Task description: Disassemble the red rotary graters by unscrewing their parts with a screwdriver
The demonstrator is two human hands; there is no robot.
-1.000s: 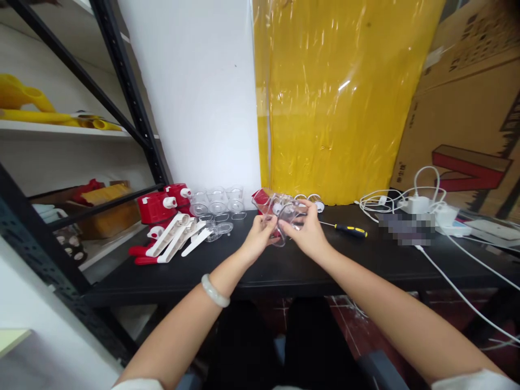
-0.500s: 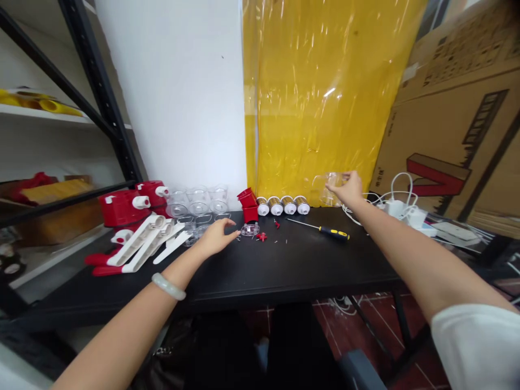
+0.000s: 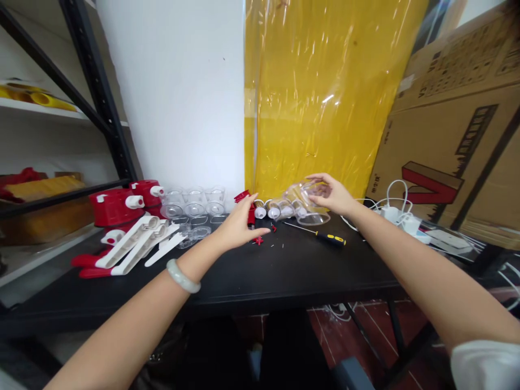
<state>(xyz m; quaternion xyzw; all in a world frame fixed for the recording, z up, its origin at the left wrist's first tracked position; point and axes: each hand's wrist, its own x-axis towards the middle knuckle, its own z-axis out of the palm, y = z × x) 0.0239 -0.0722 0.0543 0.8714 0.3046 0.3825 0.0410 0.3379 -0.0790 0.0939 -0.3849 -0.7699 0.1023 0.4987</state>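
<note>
My right hand (image 3: 333, 196) grips a clear plastic container (image 3: 304, 201), tilted in the air in front of the white-ended cylinders (image 3: 273, 211). Fingers apart and holding nothing, my left hand (image 3: 242, 227) hovers over the black table, thumb pointing right. It partly covers a red plastic part (image 3: 241, 196) and hides the small clear piece that lay there. Small red bits (image 3: 258, 240) lie beside the left thumb, with tiny screws or pins near them. A screwdriver (image 3: 331, 239) with a black and yellow handle rests below the container.
On the left of the black table (image 3: 260, 276) stand red housings (image 3: 116, 208), white levers with red ends (image 3: 132, 249) and rows of clear cups (image 3: 195, 201). White chargers and cables (image 3: 392, 214) sit at the right by a large cardboard box (image 3: 439, 146). A metal shelf (image 3: 89, 70) borders the left.
My right hand has carried the clear container left and slightly down, and the container has tilted. My left hand has moved right, over the small clear piece and in front of the red part.
</note>
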